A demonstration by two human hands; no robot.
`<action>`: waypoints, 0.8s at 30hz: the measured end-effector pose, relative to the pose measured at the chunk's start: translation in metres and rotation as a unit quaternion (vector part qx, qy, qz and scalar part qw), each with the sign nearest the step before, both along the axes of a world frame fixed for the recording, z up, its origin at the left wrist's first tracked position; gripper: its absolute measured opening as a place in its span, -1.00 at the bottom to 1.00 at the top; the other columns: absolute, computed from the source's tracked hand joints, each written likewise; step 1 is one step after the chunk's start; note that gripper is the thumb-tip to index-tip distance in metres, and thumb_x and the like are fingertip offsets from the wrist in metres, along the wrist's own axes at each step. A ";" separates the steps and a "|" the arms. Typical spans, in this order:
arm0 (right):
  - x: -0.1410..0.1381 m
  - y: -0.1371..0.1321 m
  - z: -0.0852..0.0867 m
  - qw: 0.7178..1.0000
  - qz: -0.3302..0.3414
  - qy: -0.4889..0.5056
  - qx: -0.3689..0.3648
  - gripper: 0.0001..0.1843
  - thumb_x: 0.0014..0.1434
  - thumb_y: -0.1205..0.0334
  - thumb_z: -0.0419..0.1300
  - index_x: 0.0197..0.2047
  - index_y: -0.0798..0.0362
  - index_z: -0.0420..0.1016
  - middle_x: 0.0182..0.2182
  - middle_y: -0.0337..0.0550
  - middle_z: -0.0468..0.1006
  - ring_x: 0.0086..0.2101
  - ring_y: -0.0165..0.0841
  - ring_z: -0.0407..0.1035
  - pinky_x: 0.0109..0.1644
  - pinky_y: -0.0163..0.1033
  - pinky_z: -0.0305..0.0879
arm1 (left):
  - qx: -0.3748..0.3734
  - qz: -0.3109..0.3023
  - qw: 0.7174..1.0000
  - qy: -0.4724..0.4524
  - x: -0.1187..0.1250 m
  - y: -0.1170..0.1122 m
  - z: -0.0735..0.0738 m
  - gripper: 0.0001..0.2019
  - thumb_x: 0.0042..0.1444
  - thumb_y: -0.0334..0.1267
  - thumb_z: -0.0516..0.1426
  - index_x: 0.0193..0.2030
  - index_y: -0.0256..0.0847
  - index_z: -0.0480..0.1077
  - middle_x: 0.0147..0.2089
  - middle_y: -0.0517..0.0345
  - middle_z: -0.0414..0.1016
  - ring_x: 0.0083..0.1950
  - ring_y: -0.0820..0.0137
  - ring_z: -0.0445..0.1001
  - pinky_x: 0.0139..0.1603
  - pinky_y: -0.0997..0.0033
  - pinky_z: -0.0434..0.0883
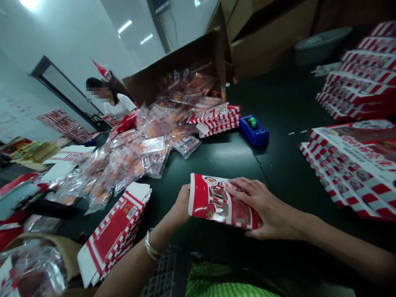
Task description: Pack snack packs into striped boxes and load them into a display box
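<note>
Head view, working left to right across the dark table (pixel 210 165). Far off on the left, a co-worker (pixel 119 105) in a white shirt stands by an open cardboard box (pixel 148 84) that is filled with clear plastic packs. More of these packs of orange food (pixel 123 161) spill from the box in a long, loose heap toward us. Nearer, at our left, sits a stack of flat red-and-white cartons (pixel 113 235).

Our left hand (pixel 182 204), with a metal bangle (pixel 151 247) at the wrist, grasps the near end of a red-and-white carton (pixel 222 202), its fingers hidden behind the card. Our right hand (pixel 262 208) lies across the carton's face with fingers spread and thumb under the lower edge, clasping it. We hold the carton between both hands, over the table.

Beyond it, a smaller pile of cartons (pixel 216 119) lies beside a blue tape dispenser (pixel 253 130). To our right are two more carton stacks (pixel 349 165) (pixel 361 78). We see no pack inside a carton; many packs lie loose, and plenty of cartons remain stacked.
</note>
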State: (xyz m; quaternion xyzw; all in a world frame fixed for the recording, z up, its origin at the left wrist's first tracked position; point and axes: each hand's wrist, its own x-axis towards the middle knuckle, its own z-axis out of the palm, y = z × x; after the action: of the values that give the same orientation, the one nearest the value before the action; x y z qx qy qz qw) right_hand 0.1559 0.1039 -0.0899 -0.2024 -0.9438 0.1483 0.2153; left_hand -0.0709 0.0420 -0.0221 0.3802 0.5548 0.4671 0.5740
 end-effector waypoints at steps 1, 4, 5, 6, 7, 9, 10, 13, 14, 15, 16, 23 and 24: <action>-0.004 -0.004 0.004 0.999 -0.030 0.007 0.020 0.12 -0.18 0.07 0.38 0.39 -0.09 -0.07 0.31 0.14 0.09 0.25 0.23 -0.05 0.16 0.41 0.00 | -0.003 -0.007 1.000 -0.009 0.003 0.005 0.006 -0.61 -0.35 -0.27 0.43 -0.30 -0.33 0.56 -0.29 0.01 0.64 -0.33 0.29 0.56 -0.22 0.31 0.50; -0.011 -0.013 0.021 0.987 -0.097 0.107 0.066 -0.15 0.01 0.25 0.25 0.35 -0.03 0.03 0.27 0.17 0.19 0.23 0.16 0.06 0.17 0.35 0.09 | 0.011 -0.073 0.997 -0.032 0.009 0.017 0.039 -0.65 -0.14 -0.22 0.36 -0.18 -0.29 0.54 -0.21 0.01 0.62 -0.29 0.33 0.57 -0.20 0.33 0.51; -0.011 -0.014 0.029 0.981 -0.106 0.155 0.052 -0.25 0.08 0.30 0.19 0.33 -0.02 0.07 0.22 0.16 0.27 0.19 0.07 0.17 0.16 0.25 0.18 | 0.035 -0.102 0.994 -0.023 0.009 0.018 0.054 -0.66 -0.07 -0.21 0.33 -0.14 -0.28 0.53 -0.18 0.00 0.61 -0.24 0.32 0.58 -0.18 0.33 0.51; -0.009 -0.015 0.038 0.973 -0.114 0.200 0.014 -0.35 0.12 0.33 0.14 0.29 -0.01 0.13 0.15 0.12 0.37 0.11 -0.02 0.30 0.12 0.14 0.28 | 0.074 -0.119 0.990 0.000 0.007 0.016 0.070 -0.68 -0.01 -0.21 0.30 -0.11 -0.27 0.52 -0.16 0.00 0.61 -0.19 0.30 0.57 -0.16 0.32 0.51; -0.005 -0.014 0.047 0.962 -0.122 0.239 -0.051 -0.44 0.16 0.30 0.12 0.24 -0.02 0.19 0.06 0.07 0.47 0.01 -0.09 0.41 0.05 0.05 0.37 | 0.125 -0.114 0.985 0.031 0.003 0.013 0.083 -0.71 0.03 -0.22 0.27 -0.09 -0.25 0.52 -0.14 0.01 0.60 -0.15 0.29 0.57 -0.13 0.31 0.50; 0.006 -0.013 0.060 0.915 -0.128 0.297 -0.244 -0.59 0.19 0.15 0.15 0.10 -0.03 0.32 -0.12 -0.03 0.59 -0.17 -0.14 0.52 -0.12 -0.03 0.48 | 0.224 -0.051 0.969 0.088 -0.004 0.004 0.093 -0.71 0.06 -0.25 0.26 -0.04 -0.17 0.50 -0.08 0.05 0.59 -0.04 0.28 0.54 -0.03 0.29 0.48; 0.011 -0.014 0.062 0.874 -0.114 0.315 -0.353 -0.61 0.17 0.08 0.18 0.05 -0.02 0.35 -0.18 -0.06 0.61 -0.21 -0.14 0.53 -0.17 -0.04 0.50 | 0.253 -0.018 0.963 0.096 -0.007 0.000 0.087 -0.67 0.04 -0.27 0.28 -0.01 -0.12 0.48 -0.03 0.07 0.57 0.01 0.28 0.51 0.04 0.29 0.45; 0.018 -0.020 0.043 0.729 -0.053 0.330 -0.598 -0.56 0.09 -0.02 0.25 -0.01 0.01 0.40 -0.18 -0.04 0.62 -0.19 -0.09 0.54 -0.14 0.01 0.50 | 0.200 -0.028 0.979 0.010 -0.003 -0.008 0.029 -0.49 0.01 -0.27 0.30 0.15 -0.08 0.38 0.13 0.02 0.49 0.14 0.20 0.44 0.14 0.21 0.39; 0.017 -0.024 0.030 0.694 -0.061 0.332 -0.635 -0.53 0.07 -0.02 0.26 0.00 0.01 0.39 -0.15 -0.01 0.61 -0.17 -0.08 0.53 -0.11 0.03 0.49 | 0.153 -0.038 0.987 -0.039 0.003 -0.011 0.003 -0.47 0.07 -0.20 0.25 0.21 -0.12 0.32 0.11 -0.03 0.50 0.10 0.17 0.47 0.11 0.17 0.41; 0.015 -0.029 0.017 0.672 -0.089 0.340 -0.651 -0.48 0.07 -0.02 0.27 0.06 0.01 0.36 -0.11 0.03 0.59 -0.15 -0.07 0.53 -0.08 0.04 0.48 | 0.114 -0.013 0.991 -0.074 0.010 -0.013 -0.023 -0.42 0.09 -0.15 0.23 0.26 -0.14 0.25 0.07 -0.06 0.53 0.03 0.17 0.52 0.05 0.15 0.45; 0.013 -0.034 0.005 0.663 -0.133 0.355 -0.646 -0.38 0.06 -0.02 0.29 0.14 0.00 0.28 -0.05 0.06 0.56 -0.13 -0.07 0.52 -0.08 0.05 0.48 | 0.082 0.016 0.992 -0.093 0.016 -0.016 -0.045 -0.36 0.09 -0.13 0.24 0.30 -0.16 0.19 0.03 -0.08 0.55 -0.03 0.18 0.55 0.01 0.15 0.47; 0.018 -0.046 -0.006 0.730 -0.208 0.320 -0.568 -0.25 0.07 0.01 0.31 0.26 -0.08 0.12 0.10 -0.01 0.45 -0.03 -0.16 0.44 -0.02 -0.08 0.45 | 0.067 0.042 0.996 -0.034 0.024 -0.028 -0.070 -0.52 0.08 -0.12 0.23 0.14 -0.20 0.37 0.08 -0.05 0.53 0.07 0.18 0.49 0.06 0.24 0.42; 0.022 -0.045 -0.003 0.744 -0.191 0.307 -0.562 -0.35 0.07 0.03 0.31 0.19 -0.07 0.22 0.05 -0.05 0.49 -0.03 -0.18 0.44 0.00 -0.10 0.43 | 0.075 0.029 0.997 0.008 0.021 -0.030 -0.066 -0.60 0.10 -0.13 0.21 0.08 -0.20 0.42 0.06 -0.02 0.54 0.07 0.20 0.48 0.08 0.28 0.40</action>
State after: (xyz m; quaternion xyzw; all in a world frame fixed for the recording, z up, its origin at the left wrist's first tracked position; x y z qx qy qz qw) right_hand 0.1779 0.0590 -0.0926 -0.4062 -0.5142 0.6617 0.3642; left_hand -0.0498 0.0117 -0.0879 0.4095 0.5334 0.5206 0.5261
